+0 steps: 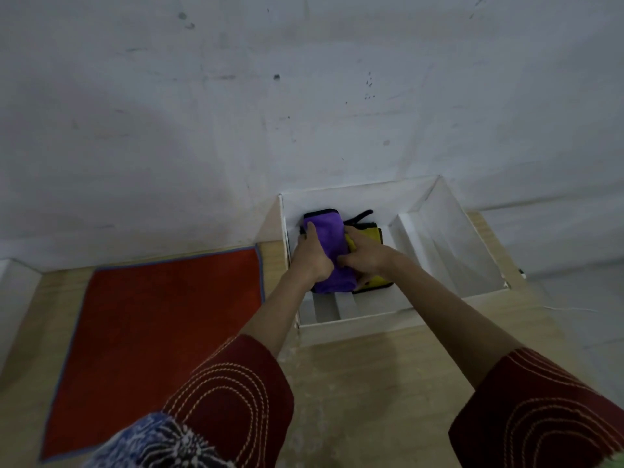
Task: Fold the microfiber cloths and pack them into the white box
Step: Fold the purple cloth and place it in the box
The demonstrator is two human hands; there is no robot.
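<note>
Inside white box [449, 231], purple cloth [326, 231] beside yellow cloth [369, 235], both hands' grip on purple.

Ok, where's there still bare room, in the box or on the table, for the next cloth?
In the white box, the right half beside the yellow cloth is bare, as is the near strip. The left half is crowded: purple cloth, left hand and right hand. The table is bare between the red cloth and the box.
</note>
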